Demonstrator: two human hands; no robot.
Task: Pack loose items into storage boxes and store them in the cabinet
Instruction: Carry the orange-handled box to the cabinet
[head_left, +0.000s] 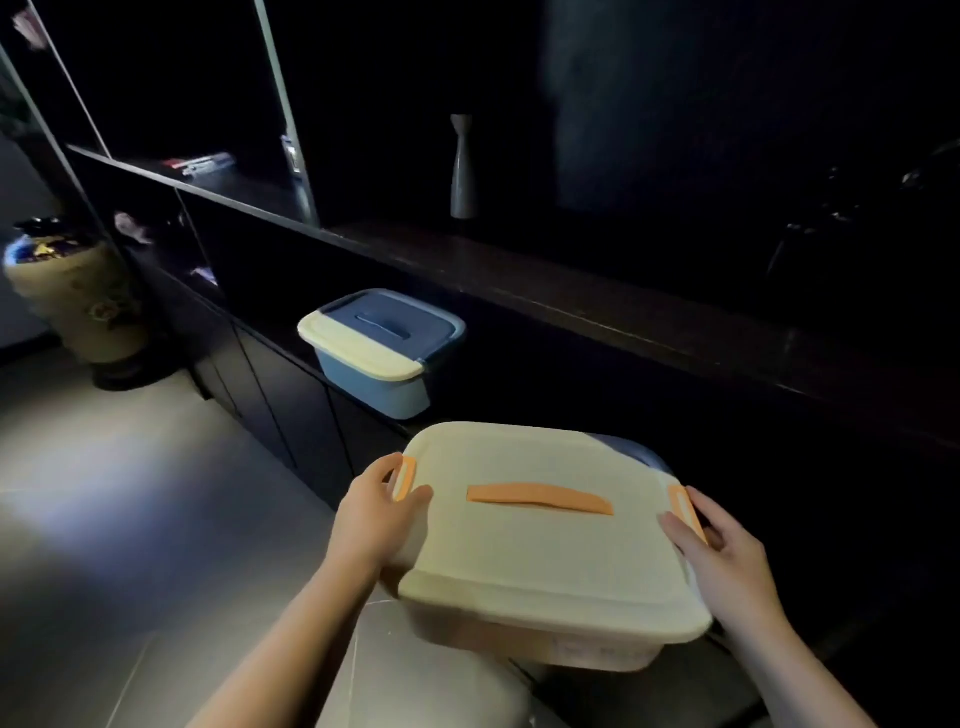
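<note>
Gripping the rectangular cream plastic box (545, 561) at its orange latches, left hand (376, 512) and right hand (722, 558) curl their fingers.

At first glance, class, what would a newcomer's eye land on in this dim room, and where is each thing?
First, the cream storage box with orange handle, low in the middle, held at its ends by the left hand and right hand. Behind it, a smaller blue box with a cream-edged lid sits in the dark cabinet. A pale slim vase stands on the shelf above.
</note>
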